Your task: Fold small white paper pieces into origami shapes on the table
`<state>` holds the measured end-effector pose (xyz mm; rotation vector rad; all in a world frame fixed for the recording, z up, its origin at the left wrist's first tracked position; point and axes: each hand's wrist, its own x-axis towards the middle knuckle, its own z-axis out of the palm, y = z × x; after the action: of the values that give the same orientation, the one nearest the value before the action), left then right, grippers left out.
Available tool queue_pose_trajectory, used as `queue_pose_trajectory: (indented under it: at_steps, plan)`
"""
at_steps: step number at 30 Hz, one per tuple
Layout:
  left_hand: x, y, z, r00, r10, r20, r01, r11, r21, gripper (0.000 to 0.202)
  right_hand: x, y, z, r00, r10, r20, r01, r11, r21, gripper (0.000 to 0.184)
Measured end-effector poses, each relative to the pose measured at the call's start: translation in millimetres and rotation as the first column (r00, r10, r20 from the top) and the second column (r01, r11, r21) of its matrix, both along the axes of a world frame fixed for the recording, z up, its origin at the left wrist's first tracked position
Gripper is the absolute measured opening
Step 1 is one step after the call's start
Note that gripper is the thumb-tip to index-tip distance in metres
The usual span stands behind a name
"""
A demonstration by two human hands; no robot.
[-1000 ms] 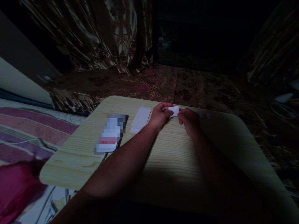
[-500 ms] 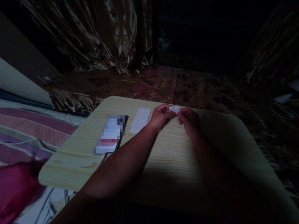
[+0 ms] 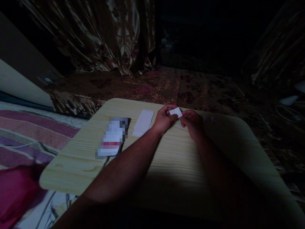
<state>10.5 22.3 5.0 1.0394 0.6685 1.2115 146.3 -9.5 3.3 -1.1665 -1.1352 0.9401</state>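
A small folded piece of white paper point(image 3: 176, 112) is held up over the far part of the wooden table, with crease lines on its face. My left hand point(image 3: 164, 120) pinches it from the left, thumb in front and fingers behind. On the other side my right hand point(image 3: 192, 124) grips its right corner between thumb and forefinger. Just left of my left hand lies a stack of white paper strips point(image 3: 144, 121) on the table. Small pale folded pieces point(image 3: 212, 119), dim in the shadow, lie beyond my right hand.
The light wooden table point(image 3: 78, 159) has rounded corners. A blurred-out phone-like object point(image 3: 111, 136) lies on its left part, with a cable below. A striped bed cover point(image 3: 35, 130) is at the left, patterned curtains point(image 3: 114, 35) behind. A white cable point(image 3: 288, 114) hangs at the far right.
The folded paper has turned in my fingers, from a flat strip-like view to a tilted diamond with more of its face showing. Both hands have shifted only slightly.
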Motion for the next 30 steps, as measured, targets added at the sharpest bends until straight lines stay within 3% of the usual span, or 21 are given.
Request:
queue_pose_trajectory:
  at_steps: [9,14,30]
  plan:
    - [-0.5,1.2,-3.4,0.999,0.030,-0.034,-0.031,0.999,-0.019,0.030,4.1,-1.8,-0.8,0.995,-0.009,0.103,0.008,1.000,0.004,0.020]
    - [-0.3,2.5,-5.9,0.998,0.050,-0.046,-0.051,0.999,-0.007,0.031,4.2,-2.4,0.4,0.992,0.009,0.128,-0.008,1.000,-0.007,0.019]
    - [-3.3,3.7,-2.7,0.997,-0.053,-0.063,0.051,0.998,-0.044,0.017,7.4,-2.2,-2.0,0.994,0.071,0.078,-0.073,0.997,0.027,0.021]
